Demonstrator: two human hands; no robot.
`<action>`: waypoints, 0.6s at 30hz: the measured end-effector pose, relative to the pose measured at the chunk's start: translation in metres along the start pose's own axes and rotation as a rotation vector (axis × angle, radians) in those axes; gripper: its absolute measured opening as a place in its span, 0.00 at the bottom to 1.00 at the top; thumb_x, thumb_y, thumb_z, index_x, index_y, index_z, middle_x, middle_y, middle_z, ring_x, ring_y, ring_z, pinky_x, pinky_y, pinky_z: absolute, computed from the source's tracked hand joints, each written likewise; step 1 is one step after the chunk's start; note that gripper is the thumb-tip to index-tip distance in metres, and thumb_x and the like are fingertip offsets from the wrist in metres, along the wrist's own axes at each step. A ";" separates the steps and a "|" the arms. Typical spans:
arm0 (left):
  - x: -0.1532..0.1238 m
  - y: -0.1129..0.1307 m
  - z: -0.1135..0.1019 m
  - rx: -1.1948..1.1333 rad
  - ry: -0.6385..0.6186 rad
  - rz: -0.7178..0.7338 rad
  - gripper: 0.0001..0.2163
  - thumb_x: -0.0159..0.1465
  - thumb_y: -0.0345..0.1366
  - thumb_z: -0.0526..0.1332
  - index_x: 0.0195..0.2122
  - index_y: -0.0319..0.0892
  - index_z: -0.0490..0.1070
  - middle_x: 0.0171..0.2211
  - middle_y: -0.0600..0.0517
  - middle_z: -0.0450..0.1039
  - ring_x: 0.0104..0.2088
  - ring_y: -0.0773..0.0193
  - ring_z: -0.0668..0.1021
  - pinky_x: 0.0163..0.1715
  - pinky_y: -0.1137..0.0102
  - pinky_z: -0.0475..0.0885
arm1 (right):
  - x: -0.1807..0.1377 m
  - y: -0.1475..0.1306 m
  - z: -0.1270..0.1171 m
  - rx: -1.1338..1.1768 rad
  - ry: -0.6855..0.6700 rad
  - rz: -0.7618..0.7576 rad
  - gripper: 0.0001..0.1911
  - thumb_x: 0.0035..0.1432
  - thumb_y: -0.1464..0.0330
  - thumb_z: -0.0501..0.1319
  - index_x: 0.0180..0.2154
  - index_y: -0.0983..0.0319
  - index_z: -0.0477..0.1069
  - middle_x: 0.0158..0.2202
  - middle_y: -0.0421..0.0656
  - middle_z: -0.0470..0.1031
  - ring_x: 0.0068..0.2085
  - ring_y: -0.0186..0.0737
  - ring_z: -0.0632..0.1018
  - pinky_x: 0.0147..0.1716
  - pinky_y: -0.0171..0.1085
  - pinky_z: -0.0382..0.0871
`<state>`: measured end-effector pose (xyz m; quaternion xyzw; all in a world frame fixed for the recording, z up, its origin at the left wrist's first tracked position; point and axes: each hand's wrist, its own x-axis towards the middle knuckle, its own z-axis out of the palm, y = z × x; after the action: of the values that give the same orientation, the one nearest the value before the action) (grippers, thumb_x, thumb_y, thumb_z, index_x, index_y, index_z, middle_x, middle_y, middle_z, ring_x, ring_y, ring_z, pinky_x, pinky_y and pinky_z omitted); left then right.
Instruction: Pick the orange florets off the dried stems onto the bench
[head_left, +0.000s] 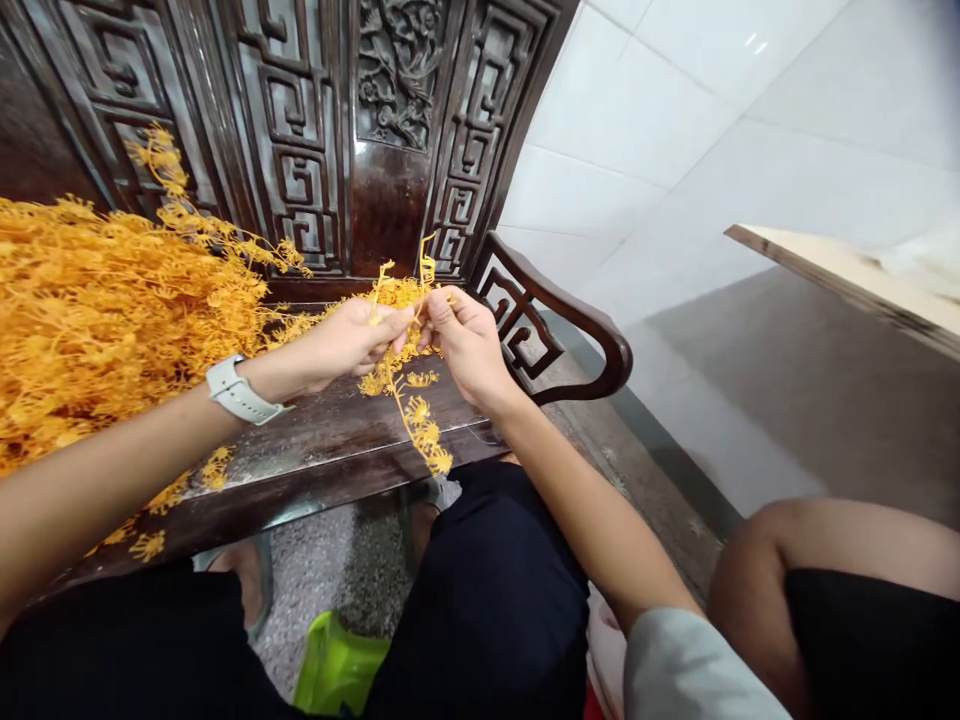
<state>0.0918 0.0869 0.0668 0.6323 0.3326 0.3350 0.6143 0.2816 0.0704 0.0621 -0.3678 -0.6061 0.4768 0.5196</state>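
Note:
Between my two hands is a yellow plastic flower stem (420, 425), its lower end of small frilly blossoms hanging down over the bench's front edge. My left hand (364, 340) pinches it with thumb and forefinger. Fingertips of my right hand (466, 345) close on the stem right beside the left ones. Bare stem tips stick up above both hands. Behind them, a smaller heap of yellow pieces (397, 290) lies on the seat. To the left, a large pile of yellow plastic flower sprays (127, 310) covers the bench.
The dark carved wooden bench (300, 440) has a latticed back (390, 215) and a curved armrest (611, 350) right of my hands. A board edge (840, 270) juts in at right. Another person's knee (757, 560) is at lower right. A green plastic stool (341, 665) stands below.

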 end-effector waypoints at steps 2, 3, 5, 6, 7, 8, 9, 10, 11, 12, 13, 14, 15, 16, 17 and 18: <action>-0.004 -0.004 0.007 0.071 -0.010 0.031 0.23 0.72 0.54 0.64 0.27 0.44 0.64 0.18 0.60 0.50 0.17 0.73 0.53 0.16 0.73 0.49 | 0.000 0.004 -0.002 0.021 0.070 0.045 0.28 0.68 0.40 0.61 0.33 0.56 0.64 0.33 0.41 0.70 0.34 0.37 0.71 0.34 0.37 0.70; -0.007 -0.005 0.010 0.112 -0.008 0.048 0.24 0.72 0.56 0.63 0.26 0.44 0.63 0.18 0.60 0.51 0.17 0.72 0.54 0.17 0.73 0.50 | 0.002 0.007 -0.004 0.034 0.098 0.068 0.29 0.68 0.40 0.61 0.31 0.56 0.62 0.31 0.41 0.69 0.32 0.36 0.70 0.33 0.37 0.69; -0.015 -0.006 0.017 0.218 -0.011 0.091 0.26 0.73 0.57 0.61 0.25 0.44 0.62 0.18 0.59 0.54 0.18 0.70 0.57 0.18 0.72 0.53 | 0.010 0.016 -0.013 0.069 0.160 0.106 0.29 0.70 0.43 0.61 0.29 0.57 0.60 0.28 0.39 0.66 0.29 0.35 0.68 0.30 0.36 0.66; -0.020 -0.005 0.020 0.283 -0.032 0.116 0.26 0.73 0.58 0.61 0.24 0.44 0.61 0.18 0.58 0.55 0.19 0.70 0.58 0.19 0.72 0.55 | 0.015 0.021 -0.021 0.097 0.223 0.126 0.28 0.71 0.44 0.62 0.29 0.57 0.59 0.27 0.38 0.65 0.28 0.34 0.66 0.28 0.35 0.64; -0.025 -0.004 0.023 0.349 -0.065 0.143 0.27 0.72 0.58 0.61 0.23 0.44 0.61 0.18 0.57 0.56 0.19 0.69 0.60 0.20 0.71 0.56 | 0.019 0.025 -0.030 0.128 0.303 0.150 0.27 0.72 0.46 0.62 0.29 0.57 0.59 0.26 0.37 0.63 0.26 0.33 0.64 0.26 0.34 0.62; -0.031 -0.002 0.026 0.405 -0.107 0.165 0.28 0.73 0.57 0.61 0.22 0.44 0.61 0.18 0.57 0.57 0.20 0.69 0.60 0.22 0.71 0.56 | 0.023 0.029 -0.040 0.156 0.394 0.173 0.27 0.72 0.47 0.62 0.29 0.57 0.58 0.25 0.36 0.62 0.25 0.32 0.63 0.25 0.33 0.60; -0.036 0.000 0.027 0.446 -0.150 0.180 0.28 0.73 0.56 0.61 0.21 0.43 0.61 0.19 0.56 0.58 0.21 0.69 0.62 0.23 0.71 0.58 | 0.023 0.031 -0.051 0.174 0.471 0.189 0.27 0.72 0.48 0.62 0.29 0.57 0.57 0.25 0.35 0.61 0.24 0.31 0.62 0.25 0.33 0.60; -0.040 0.001 0.027 0.468 -0.177 0.190 0.28 0.73 0.56 0.61 0.21 0.43 0.62 0.20 0.55 0.60 0.22 0.68 0.63 0.25 0.71 0.59 | 0.022 0.031 -0.060 0.174 0.505 0.199 0.27 0.72 0.48 0.63 0.29 0.57 0.58 0.25 0.34 0.62 0.24 0.30 0.62 0.25 0.32 0.60; -0.043 0.003 0.025 0.474 -0.178 0.192 0.27 0.73 0.55 0.61 0.22 0.42 0.65 0.20 0.54 0.61 0.23 0.68 0.64 0.26 0.71 0.60 | 0.017 0.029 -0.067 0.145 0.466 0.208 0.26 0.71 0.49 0.64 0.29 0.58 0.60 0.25 0.34 0.64 0.24 0.30 0.63 0.25 0.32 0.62; -0.045 0.003 0.021 0.456 -0.138 0.189 0.26 0.72 0.55 0.62 0.23 0.42 0.67 0.20 0.54 0.62 0.23 0.68 0.65 0.25 0.71 0.60 | 0.009 0.026 -0.070 0.083 0.333 0.220 0.24 0.70 0.49 0.66 0.30 0.59 0.64 0.26 0.36 0.68 0.25 0.30 0.66 0.26 0.32 0.64; -0.044 0.002 0.013 0.410 -0.068 0.174 0.25 0.72 0.56 0.63 0.25 0.42 0.69 0.20 0.55 0.61 0.22 0.68 0.64 0.24 0.71 0.59 | -0.001 0.020 -0.071 -0.007 0.120 0.242 0.22 0.68 0.50 0.68 0.32 0.60 0.69 0.28 0.38 0.73 0.26 0.30 0.70 0.28 0.33 0.66; -0.042 0.000 0.003 0.336 0.024 0.146 0.24 0.72 0.56 0.63 0.26 0.42 0.70 0.19 0.56 0.59 0.21 0.69 0.61 0.22 0.71 0.57 | -0.011 0.013 -0.069 -0.116 -0.156 0.273 0.21 0.67 0.51 0.69 0.34 0.61 0.73 0.29 0.40 0.77 0.28 0.32 0.73 0.30 0.33 0.68; -0.039 -0.003 -0.008 0.241 0.126 0.104 0.24 0.72 0.57 0.64 0.28 0.43 0.69 0.18 0.59 0.54 0.19 0.70 0.57 0.20 0.72 0.53 | -0.022 0.005 -0.065 -0.223 -0.463 0.301 0.19 0.67 0.53 0.70 0.35 0.63 0.77 0.31 0.42 0.80 0.30 0.33 0.76 0.32 0.33 0.70; -0.035 -0.007 -0.021 0.124 0.211 0.043 0.23 0.72 0.56 0.64 0.29 0.44 0.67 0.17 0.61 0.49 0.18 0.71 0.53 0.18 0.72 0.50 | -0.031 -0.004 -0.059 -0.304 -0.750 0.330 0.18 0.67 0.55 0.70 0.36 0.64 0.79 0.33 0.44 0.82 0.32 0.34 0.78 0.34 0.33 0.72; -0.031 -0.012 -0.034 0.017 0.259 -0.035 0.23 0.72 0.56 0.63 0.29 0.44 0.65 0.18 0.62 0.47 0.17 0.71 0.49 0.17 0.73 0.48 | -0.039 -0.013 -0.053 -0.347 -1.006 0.359 0.17 0.68 0.57 0.69 0.37 0.65 0.80 0.34 0.45 0.84 0.33 0.34 0.80 0.36 0.34 0.73; -0.028 -0.017 -0.046 -0.067 0.270 -0.122 0.22 0.73 0.55 0.63 0.29 0.44 0.64 0.18 0.63 0.45 0.17 0.72 0.48 0.16 0.74 0.47 | -0.045 -0.023 -0.047 -0.334 -1.221 0.387 0.16 0.69 0.58 0.69 0.39 0.66 0.82 0.36 0.47 0.85 0.34 0.35 0.81 0.37 0.34 0.74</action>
<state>0.0379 0.0898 0.0499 0.5393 0.4388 0.3899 0.6038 0.3369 0.0314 0.0715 -0.2094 -0.7805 0.5840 -0.0766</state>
